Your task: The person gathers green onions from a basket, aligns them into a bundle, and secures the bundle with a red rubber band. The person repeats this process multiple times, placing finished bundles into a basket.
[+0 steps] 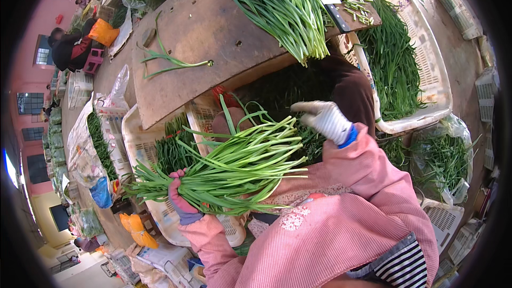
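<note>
My left hand (pixel 182 200), in a pink and purple glove, grips a bunch of garlic chives (pixel 240 164) near its leafy end. The pale cut stems fan out to the right, and a few long leaves stick out loosely. To the right of the stem ends, my right hand (pixel 326 120) wears a white glove with a blue cuff; it holds nothing, its fingers apart. A larger pile of garlic chives (pixel 280 12) lies on the wooden board (pixel 208 20) ahead. Beside it rests a knife (pixel 337 18) with a black handle, near trimmed stem pieces (pixel 354 6). A single loose chive plant (pixel 176 62) lies on the board's left part.
At the right stands a plastic crate (pixel 436 76) full of chives (pixel 392 64). Another crate (pixel 156 204) holding chives sits under the board's left end. A clear bag (pixel 444 156) contains leafy scraps. A person (pixel 72 48) sits farther off at the left.
</note>
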A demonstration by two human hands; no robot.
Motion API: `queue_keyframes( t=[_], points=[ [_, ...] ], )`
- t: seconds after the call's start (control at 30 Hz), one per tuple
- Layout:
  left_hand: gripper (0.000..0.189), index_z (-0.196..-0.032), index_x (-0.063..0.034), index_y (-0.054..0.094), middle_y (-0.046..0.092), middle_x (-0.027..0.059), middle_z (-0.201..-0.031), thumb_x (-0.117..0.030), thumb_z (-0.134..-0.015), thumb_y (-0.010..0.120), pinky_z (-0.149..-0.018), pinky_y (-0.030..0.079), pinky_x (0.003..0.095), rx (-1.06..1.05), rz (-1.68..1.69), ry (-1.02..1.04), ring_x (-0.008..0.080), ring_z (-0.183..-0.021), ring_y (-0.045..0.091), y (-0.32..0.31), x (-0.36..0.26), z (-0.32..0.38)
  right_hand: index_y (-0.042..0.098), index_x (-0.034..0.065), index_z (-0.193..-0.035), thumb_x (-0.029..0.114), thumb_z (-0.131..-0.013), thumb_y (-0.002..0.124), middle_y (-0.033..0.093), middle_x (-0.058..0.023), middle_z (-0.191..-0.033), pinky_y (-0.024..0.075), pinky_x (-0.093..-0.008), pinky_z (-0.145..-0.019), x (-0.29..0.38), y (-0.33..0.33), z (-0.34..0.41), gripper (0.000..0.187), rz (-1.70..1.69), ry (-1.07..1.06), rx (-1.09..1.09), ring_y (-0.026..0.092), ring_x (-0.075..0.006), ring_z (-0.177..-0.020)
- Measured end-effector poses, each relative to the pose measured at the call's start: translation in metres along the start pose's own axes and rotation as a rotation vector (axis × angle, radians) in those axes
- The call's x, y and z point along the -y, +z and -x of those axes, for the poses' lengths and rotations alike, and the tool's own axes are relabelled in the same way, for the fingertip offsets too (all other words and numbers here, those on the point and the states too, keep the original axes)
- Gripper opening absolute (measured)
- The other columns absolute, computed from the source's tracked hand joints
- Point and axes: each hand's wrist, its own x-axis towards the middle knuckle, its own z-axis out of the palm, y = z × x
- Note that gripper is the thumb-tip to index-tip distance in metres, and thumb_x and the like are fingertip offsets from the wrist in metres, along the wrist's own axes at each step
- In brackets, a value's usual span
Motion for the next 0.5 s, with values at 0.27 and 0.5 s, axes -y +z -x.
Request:
queue_keyframes(
  t=[0.27,0.5],
  points=[
    [0.017,-0.091,-0.0047,0.05,0.048,0.0066,-0.088,-0.006,-0.074,0.051,-0.092,0.035,0.0354,0.063,-0.002,0.031,0.0207,-0.091,0.046,-0.008,0.002,-0.013,0.065,0.0097,-0.09,0.028,-0.079,0.055,0.062,-0.0139,-0.076,0.0479,-0.0367,-0.064,0.01,-0.087,0.01,0.024,0.866,-0.086,0.078,0.06,-0.0297,-0.069],
    [0.014,-0.088,-0.0037,0.049,0.048,0.0074,-0.085,-0.005,-0.074,0.051,-0.091,0.036,0.0353,0.173,0.012,-0.025,0.021,-0.089,0.045,-0.005,0.002,-0.024,0.067,0.0073,-0.09,0.038,-0.081,0.051,0.064,-0.0141,-0.08,0.0481,-0.0336,-0.069,0.03,-0.011,-0.037,0.036,0.302,0.057,0.375,0.062,-0.0241,-0.075]
  ],
)
